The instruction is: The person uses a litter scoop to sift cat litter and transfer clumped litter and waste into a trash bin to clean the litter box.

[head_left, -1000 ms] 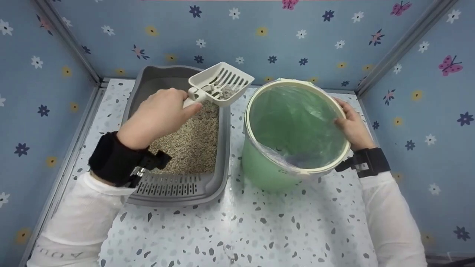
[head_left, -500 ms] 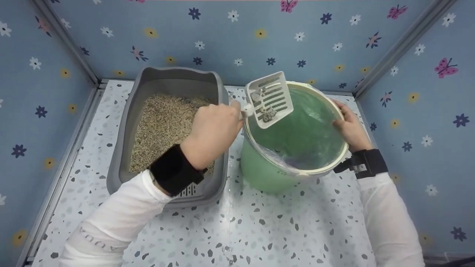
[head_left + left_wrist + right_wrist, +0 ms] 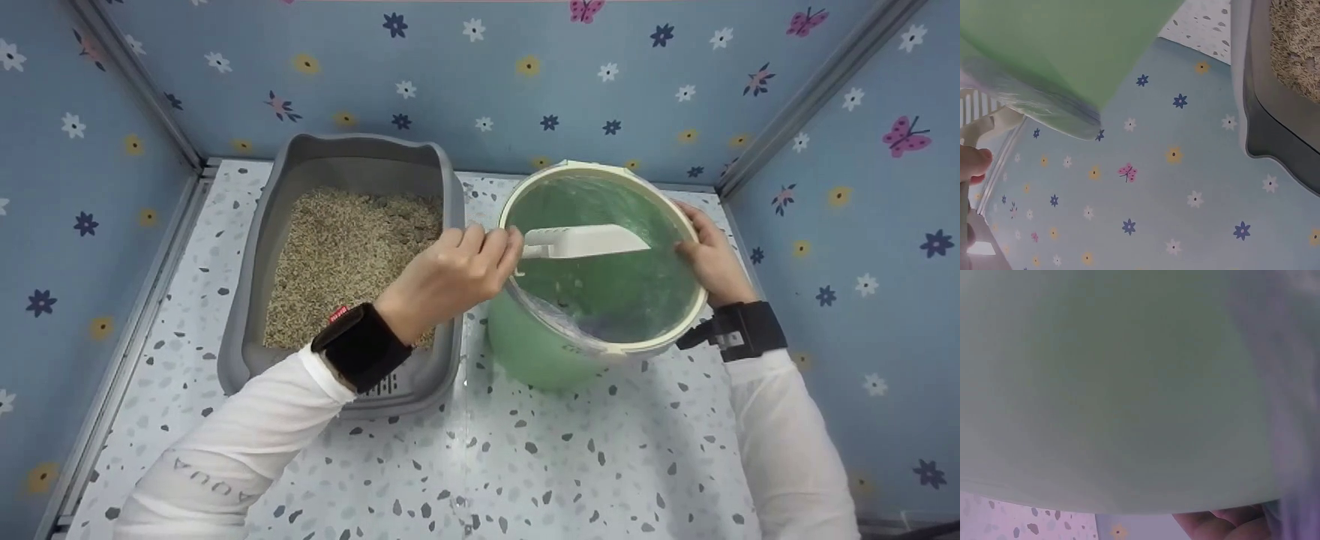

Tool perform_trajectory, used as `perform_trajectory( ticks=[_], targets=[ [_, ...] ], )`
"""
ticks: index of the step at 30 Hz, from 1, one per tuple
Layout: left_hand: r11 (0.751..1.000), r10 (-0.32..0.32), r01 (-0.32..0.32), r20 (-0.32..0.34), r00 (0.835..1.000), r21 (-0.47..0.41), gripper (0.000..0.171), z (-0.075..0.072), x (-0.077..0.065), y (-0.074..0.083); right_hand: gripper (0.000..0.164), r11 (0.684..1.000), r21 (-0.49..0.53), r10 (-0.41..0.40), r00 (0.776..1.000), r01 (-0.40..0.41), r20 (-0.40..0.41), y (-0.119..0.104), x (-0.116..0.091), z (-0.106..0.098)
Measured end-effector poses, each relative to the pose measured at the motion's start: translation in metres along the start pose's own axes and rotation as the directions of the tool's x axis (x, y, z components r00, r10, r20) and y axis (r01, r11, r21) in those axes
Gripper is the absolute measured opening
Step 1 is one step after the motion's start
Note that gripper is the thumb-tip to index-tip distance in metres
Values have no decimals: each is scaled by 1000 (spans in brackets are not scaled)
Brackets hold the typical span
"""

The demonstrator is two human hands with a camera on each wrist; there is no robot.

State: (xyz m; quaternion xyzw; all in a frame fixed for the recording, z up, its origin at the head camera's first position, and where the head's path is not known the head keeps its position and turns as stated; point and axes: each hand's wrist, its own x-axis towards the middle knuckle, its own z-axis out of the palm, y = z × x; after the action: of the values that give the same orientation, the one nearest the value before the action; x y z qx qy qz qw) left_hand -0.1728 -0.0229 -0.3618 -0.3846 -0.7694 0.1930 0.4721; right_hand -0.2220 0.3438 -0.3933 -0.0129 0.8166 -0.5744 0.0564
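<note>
My left hand [image 3: 457,274] grips the handle of a white slotted litter scoop [image 3: 589,241], turned on its side over the mouth of a green trash bin [image 3: 551,352]. Small bits show against the bin's inside, below the scoop. A clear plastic liner [image 3: 555,315] is folded over the bin's cream rim. My right hand [image 3: 712,259] holds that rim at the right, thumb inside and fingers outside, and the bin leans a little. In the left wrist view the slotted scoop [image 3: 988,121] is at the left edge. The bin wall [image 3: 1129,394] fills most of the right wrist view.
A grey litter box [image 3: 247,300] with tan pellet litter [image 3: 330,262] stands left of the bin, under my left forearm. Flower-patterned panels [image 3: 480,82] close in the back and both sides of the speckled white tabletop [image 3: 525,465].
My left hand has carried the scoop rightward from above the litter box to the bin and tipped it over. The grey clumps on it are gone from view. My right hand stays on the rim.
</note>
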Motion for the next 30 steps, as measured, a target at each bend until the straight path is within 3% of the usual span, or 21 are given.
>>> perform_trajectory(
  ticks=[4,10,13,15,18,20,22,24,26,30],
  targets=[
    [999,29,-27,-74,997,22,23,0,-4,-2,64,1000,-3,-4,1000,4,-2,1,1,0],
    [994,-96,91,-75,993,-57,24,-8,-10,-8,64,1000,18,-7,1000,7,1,1,1,0],
    [969,-187,179,-33,982,-171,23,-14,-13,-13,65,1000,21,-7,1000,7,0,2,1,0],
    [924,-265,257,12,964,-284,23,-17,-17,-18,64,1000,10,-6,1000,6,-3,2,1,0],
    [805,-396,406,118,911,-433,25,-20,-26,-25,64,1000,-2,-2,1000,2,-4,2,1,0],
    [714,-473,508,203,857,-482,27,-21,-35,-29,64,1000,-3,-1,1000,1,-4,2,1,0],
    [640,-528,602,296,796,-477,28,-21,-46,-32,64,1000,7,0,1000,0,-1,1,0,-1],
    [588,-563,675,374,737,-445,28,-20,-58,-35,64,1000,13,0,1000,0,1,1,-1,-1],
    [553,-587,727,429,687,-408,30,-18,-71,-36,64,1000,14,1,1000,-1,2,1,-1,-1],
    [524,-608,779,490,625,-344,34,-10,-97,-36,63,1000,14,-2,1000,2,4,1,0,-1]
  ],
)
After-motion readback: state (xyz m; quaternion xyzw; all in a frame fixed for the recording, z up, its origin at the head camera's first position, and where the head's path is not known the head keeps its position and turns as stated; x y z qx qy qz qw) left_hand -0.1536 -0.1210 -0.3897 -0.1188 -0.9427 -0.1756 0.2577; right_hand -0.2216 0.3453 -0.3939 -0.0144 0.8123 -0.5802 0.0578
